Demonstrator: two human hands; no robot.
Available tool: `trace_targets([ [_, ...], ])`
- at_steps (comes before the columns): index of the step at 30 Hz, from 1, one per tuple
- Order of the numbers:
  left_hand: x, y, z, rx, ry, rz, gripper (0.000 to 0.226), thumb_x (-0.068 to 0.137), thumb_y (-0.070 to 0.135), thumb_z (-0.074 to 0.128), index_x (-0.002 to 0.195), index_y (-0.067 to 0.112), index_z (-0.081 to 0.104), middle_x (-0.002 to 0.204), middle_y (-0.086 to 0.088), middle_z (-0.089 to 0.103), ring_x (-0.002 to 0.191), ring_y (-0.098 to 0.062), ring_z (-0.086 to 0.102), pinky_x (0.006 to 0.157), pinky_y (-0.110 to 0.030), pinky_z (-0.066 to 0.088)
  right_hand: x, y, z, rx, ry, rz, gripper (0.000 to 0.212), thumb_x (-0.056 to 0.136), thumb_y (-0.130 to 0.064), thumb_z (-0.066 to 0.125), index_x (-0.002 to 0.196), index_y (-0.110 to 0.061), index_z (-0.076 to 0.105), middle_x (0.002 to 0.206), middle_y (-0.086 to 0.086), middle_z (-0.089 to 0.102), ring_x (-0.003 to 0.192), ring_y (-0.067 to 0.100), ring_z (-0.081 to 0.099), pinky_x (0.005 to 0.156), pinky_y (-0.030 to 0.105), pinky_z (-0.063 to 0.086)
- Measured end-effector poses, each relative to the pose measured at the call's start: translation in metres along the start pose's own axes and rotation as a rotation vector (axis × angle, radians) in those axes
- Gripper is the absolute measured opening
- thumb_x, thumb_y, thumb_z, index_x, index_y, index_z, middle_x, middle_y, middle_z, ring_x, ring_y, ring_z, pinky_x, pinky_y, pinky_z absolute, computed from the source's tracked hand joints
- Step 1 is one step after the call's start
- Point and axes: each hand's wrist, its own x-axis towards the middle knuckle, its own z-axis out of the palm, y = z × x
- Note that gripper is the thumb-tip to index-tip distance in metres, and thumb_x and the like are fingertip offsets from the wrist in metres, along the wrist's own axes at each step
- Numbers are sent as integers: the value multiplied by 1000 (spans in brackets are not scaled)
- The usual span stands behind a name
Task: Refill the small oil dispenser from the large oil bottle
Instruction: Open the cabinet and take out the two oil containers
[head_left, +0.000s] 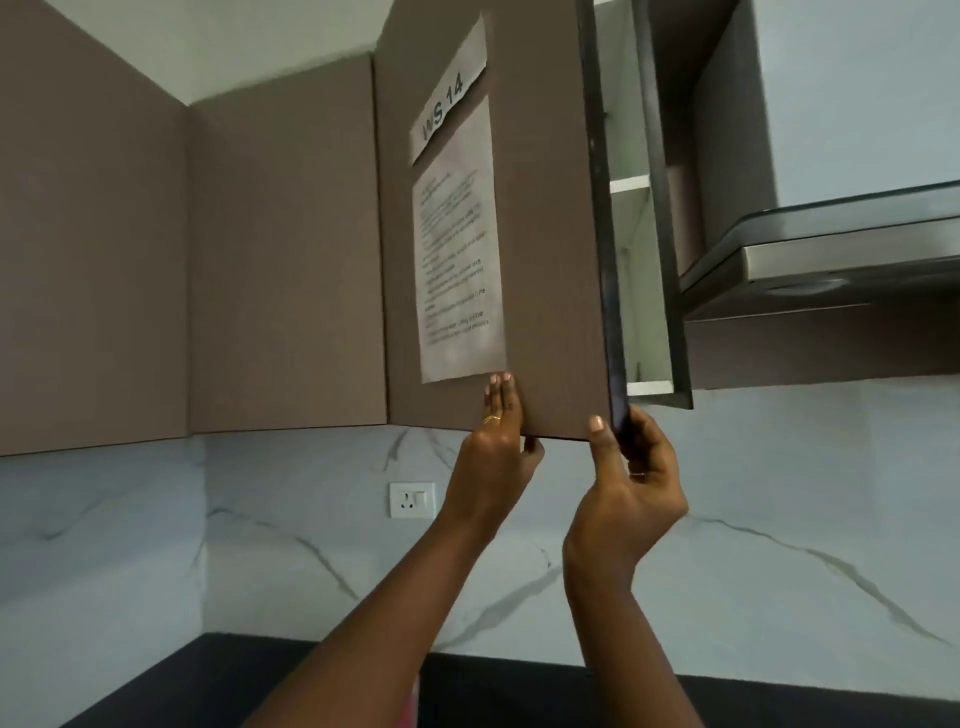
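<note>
Neither the large oil bottle nor the small oil dispenser is in view. Both hands are raised to a brown wall cabinet door (550, 260) that stands partly ajar. My left hand (493, 447) lies flat against the door's lower front, fingers pointing up, thumb under the bottom edge. My right hand (631, 478) grips the door's lower right corner, thumb on the front and fingers wrapped behind the dark edge. Through the gap the cabinet inside (636, 291) shows white walls and a shelf, with nothing visible on it.
Printed paper sheets (457, 249) are taped to the door. Closed brown cabinets (208, 260) run to the left. A steel range hood (831, 260) juts out at right. A wall socket (412, 500) sits on the marble backsplash; a black countertop (519, 691) lies below.
</note>
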Motion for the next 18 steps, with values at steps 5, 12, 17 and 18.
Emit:
trace_targets([
  [5,-28,-6,-86,-357,69,-127,62,80,28,47,136,3,35,101,-27,68,52,1,56,61,0,41,-62,-24,19,191,-201,-57,22,90,-36,44,100,-27,62,90,-24,68,95,8,66,77,17,53],
  [12,-57,-25,-163,-733,500,-457,37,79,43,43,63,13,55,54,-3,49,58,-19,47,59,-32,41,-140,-30,58,418,-587,91,37,89,-29,36,111,-15,63,106,-9,71,107,20,65,91,30,52],
  [17,-71,-70,-203,-514,521,-519,22,84,24,64,72,6,61,55,13,55,53,-2,55,50,-12,42,-182,-19,96,208,-791,79,40,89,-16,37,124,-12,56,112,-21,63,94,31,62,81,44,53],
  [18,-73,-80,-208,-489,534,-548,21,85,24,63,77,4,62,58,6,57,55,-5,57,51,-15,45,-187,-15,103,147,-824,54,42,88,-12,36,127,-10,53,115,-18,62,88,35,60,76,43,52],
])
